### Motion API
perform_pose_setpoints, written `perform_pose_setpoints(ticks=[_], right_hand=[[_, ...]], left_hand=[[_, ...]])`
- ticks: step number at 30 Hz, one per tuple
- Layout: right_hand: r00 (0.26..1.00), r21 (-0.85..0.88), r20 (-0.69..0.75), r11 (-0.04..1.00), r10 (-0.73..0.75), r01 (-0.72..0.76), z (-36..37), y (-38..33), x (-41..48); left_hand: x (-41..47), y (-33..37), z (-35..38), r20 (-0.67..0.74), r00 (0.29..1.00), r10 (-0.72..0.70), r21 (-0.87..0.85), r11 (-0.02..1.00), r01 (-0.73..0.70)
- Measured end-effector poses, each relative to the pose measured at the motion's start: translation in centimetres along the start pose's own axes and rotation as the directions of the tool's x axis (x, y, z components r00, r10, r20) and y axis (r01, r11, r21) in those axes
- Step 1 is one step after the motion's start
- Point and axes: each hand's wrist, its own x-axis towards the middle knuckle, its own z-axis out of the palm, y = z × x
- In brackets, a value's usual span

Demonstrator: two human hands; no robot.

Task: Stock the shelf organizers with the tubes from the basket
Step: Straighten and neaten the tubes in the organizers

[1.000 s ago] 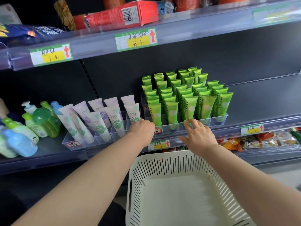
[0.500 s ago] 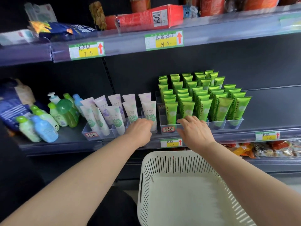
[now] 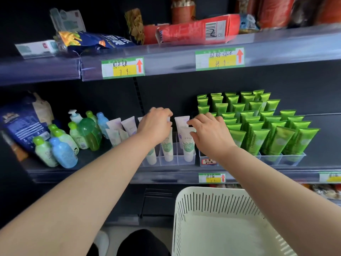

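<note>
White tubes (image 3: 187, 143) with green and purple prints stand in a clear organizer (image 3: 167, 162) on the middle shelf. To their right, several green tubes (image 3: 276, 139) fill another clear organizer (image 3: 289, 160). My left hand (image 3: 155, 124) reaches over the white tubes, its fingertips curled on the top of one in the back row. My right hand (image 3: 208, 133) rests beside it, fingers spread, index and thumb touching the tops of the rightmost white tubes. The white slotted basket (image 3: 186, 206) sits below at the lower right with no tubes showing inside.
Small green and blue bottles (image 3: 60, 145) crowd the shelf to the left, next to a blue bag (image 3: 20, 124). The shelf above carries a red box (image 3: 195, 30) and snack bags. Price labels (image 3: 211, 177) line the shelf edges.
Both hands rose from the organizers' front edge to the tops of the white tubes; the right hand shifted left from the green tubes. The view moved closer and to the left.
</note>
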Motion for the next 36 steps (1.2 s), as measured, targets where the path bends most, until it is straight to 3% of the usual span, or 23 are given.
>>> perform_pose_setpoints(ticks=[5,8,15,21,30,36], right_hand=[[0.994,-0.014,0.09,0.998,0.055,-0.054,1.3,0.4,1.7],[0.988,0.004,0.128,0.997,0.082,-0.083,2.5,0.8,1.8],[0.988,0.024,0.094,0.992,0.12,-0.122,3.5,1.4,2.3],[0.993,0.026,0.027,0.992,0.119,-0.12,4.2,1.9,2.1],[0.993,0.137,0.083,0.986,0.081,-0.092,4.3,1.7,2.3],[0.995,0.17,0.044,0.981,0.089,-0.095,3.3,1.2,2.3]], left_hand=[[4.1,0.6,1.7,0.163,0.985,-0.053,0.024,0.998,0.05],[5.7,0.9,3.0,0.192,0.979,-0.063,-0.01,0.998,0.066],[7.6,0.9,4.1,0.191,0.977,-0.091,0.014,0.996,0.09],[8.6,1.4,5.2,0.144,0.988,-0.047,-0.111,0.992,0.064],[8.6,0.6,5.4,0.137,0.991,0.004,-0.149,0.989,0.016],[7.7,-0.7,3.9,0.079,0.997,0.003,-0.36,0.933,0.026]])
